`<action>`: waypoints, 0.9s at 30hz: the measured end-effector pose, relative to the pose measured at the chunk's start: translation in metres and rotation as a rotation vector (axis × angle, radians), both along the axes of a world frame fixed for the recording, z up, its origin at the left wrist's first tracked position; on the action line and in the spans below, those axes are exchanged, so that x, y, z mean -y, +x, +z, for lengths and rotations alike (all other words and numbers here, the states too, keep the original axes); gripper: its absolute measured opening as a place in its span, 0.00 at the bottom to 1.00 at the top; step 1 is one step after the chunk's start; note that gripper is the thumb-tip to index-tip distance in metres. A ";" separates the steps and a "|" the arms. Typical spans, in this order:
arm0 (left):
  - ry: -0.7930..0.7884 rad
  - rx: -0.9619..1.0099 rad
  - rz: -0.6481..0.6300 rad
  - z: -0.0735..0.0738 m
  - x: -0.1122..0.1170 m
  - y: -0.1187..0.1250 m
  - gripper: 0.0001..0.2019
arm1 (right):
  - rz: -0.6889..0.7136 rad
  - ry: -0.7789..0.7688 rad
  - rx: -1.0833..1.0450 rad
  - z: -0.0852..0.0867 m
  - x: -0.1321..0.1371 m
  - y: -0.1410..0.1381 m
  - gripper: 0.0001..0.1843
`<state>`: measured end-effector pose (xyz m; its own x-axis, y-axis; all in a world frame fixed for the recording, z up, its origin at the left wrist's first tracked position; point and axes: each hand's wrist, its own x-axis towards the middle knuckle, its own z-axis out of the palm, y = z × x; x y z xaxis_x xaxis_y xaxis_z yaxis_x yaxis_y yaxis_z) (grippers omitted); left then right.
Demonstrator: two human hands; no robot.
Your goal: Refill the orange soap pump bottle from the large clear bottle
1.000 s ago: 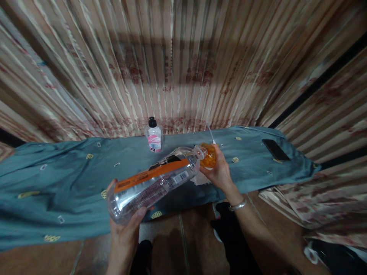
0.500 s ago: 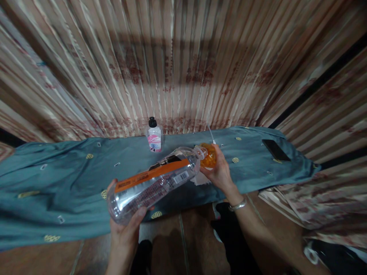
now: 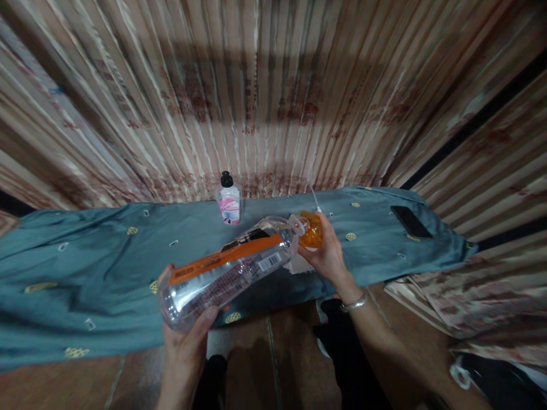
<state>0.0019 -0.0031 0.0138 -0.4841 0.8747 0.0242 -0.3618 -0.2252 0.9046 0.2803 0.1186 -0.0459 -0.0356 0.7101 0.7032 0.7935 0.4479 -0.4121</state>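
Observation:
My left hand (image 3: 186, 341) is wrapped around the base of a large clear plastic bottle (image 3: 231, 279) with an orange and silver label. The bottle is tilted, its neck up and to the right. In my right hand (image 3: 329, 250) is a small amber see-through container (image 3: 313, 229), held against the bottle's mouth. Whether liquid passes between them I cannot tell. A thin white tube (image 3: 314, 196) shows just behind my right fingers. Under that hand lies a whitish piece (image 3: 299, 264) that looks like paper or cloth.
A clear bottle (image 3: 229, 206) with a black cap and pink label stands at the back of the green cloth-covered surface (image 3: 106, 256). A black phone (image 3: 411, 222) lies at the right. Pleated curtains (image 3: 256, 102) hang behind and at the sides.
Almost nothing differs; both hands keep the large bottle and the amber container mouth to mouth. The view has shifted very slightly.

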 end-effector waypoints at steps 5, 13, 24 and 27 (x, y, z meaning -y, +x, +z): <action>0.007 0.006 -0.002 -0.003 -0.001 -0.001 0.48 | -0.004 0.008 -0.012 -0.001 -0.001 0.000 0.53; 0.021 0.002 0.011 -0.010 -0.004 -0.006 0.49 | -0.008 -0.004 -0.002 0.001 0.000 0.000 0.53; 0.007 -0.025 0.007 -0.009 -0.005 -0.008 0.49 | -0.002 -0.027 -0.009 0.001 0.001 0.000 0.52; 0.002 -0.016 -0.012 -0.013 -0.007 -0.013 0.52 | -0.010 -0.044 -0.015 0.001 0.001 0.000 0.52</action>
<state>-0.0112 0.0038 0.0009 -0.4734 0.8802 0.0342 -0.3496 -0.2234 0.9099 0.2802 0.1179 -0.0447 -0.0183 0.7407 0.6715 0.7914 0.4212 -0.4430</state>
